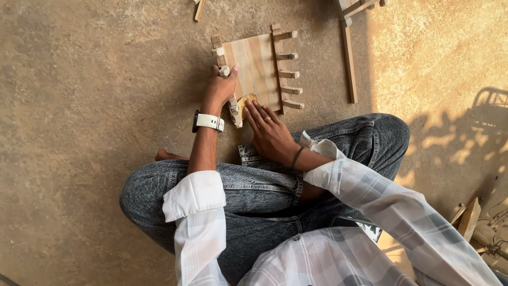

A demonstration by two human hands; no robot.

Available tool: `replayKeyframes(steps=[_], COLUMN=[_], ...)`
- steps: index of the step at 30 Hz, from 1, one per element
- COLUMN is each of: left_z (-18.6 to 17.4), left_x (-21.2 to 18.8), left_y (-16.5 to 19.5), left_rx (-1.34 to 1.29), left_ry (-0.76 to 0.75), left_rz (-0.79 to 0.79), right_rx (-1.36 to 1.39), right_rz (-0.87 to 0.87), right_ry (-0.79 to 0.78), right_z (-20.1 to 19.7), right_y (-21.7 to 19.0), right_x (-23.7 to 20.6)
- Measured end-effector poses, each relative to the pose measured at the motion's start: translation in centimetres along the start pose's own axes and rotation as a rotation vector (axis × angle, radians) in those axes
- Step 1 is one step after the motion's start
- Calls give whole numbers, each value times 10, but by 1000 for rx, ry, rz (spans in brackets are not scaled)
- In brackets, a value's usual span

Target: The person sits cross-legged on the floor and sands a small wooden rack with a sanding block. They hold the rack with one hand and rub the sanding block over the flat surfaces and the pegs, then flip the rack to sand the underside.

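I sit cross-legged on the dusty floor (90,106) in grey jeans, my checked shirt sleeves rolled back, and a small wooden panel (257,71) lies flat on the ground just in front of my knees. The panel is made of pale and darker strips side by side, with a row of short wooden pegs (288,71) sticking out along its right edge and another row along its left edge. My left hand (221,87), with a white watch (209,122) on the wrist, is closed around one of the left-side pegs, gripping the panel at that edge. My right hand (270,132) lies with fingers straight and together, pressed flat down onto a small yellowish pad (246,100) at the near edge of the panel; it looks like a scrap of sandpaper, though it is mostly hidden under my fingertips and I cannot be sure. A dark band sits on that wrist and a ring on one finger. Beyond the panel, to the right, a long thin wooden slat (350,63) lies on the floor, well apart from my hands, reaching up to more wooden pieces at the top edge. A small wood offcut (199,9) lies at the top, and sunlight falls across the floor on the right
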State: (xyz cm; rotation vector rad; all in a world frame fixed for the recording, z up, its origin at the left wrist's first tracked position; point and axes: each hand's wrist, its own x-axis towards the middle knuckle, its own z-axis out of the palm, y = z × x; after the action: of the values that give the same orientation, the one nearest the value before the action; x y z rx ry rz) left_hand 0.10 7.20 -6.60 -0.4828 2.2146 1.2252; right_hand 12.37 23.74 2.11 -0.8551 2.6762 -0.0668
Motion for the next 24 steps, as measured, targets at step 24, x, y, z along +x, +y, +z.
replayKeyframes(steps=[24], left_z=[-19], left_x=[0], left_y=[3], left_rx=[-40], left_ry=[-1], left_rz=[92], right_rx=[-210], right_rz=[-173], right_ry=[103], right_z=[-10], right_y=[34], right_x=[27])
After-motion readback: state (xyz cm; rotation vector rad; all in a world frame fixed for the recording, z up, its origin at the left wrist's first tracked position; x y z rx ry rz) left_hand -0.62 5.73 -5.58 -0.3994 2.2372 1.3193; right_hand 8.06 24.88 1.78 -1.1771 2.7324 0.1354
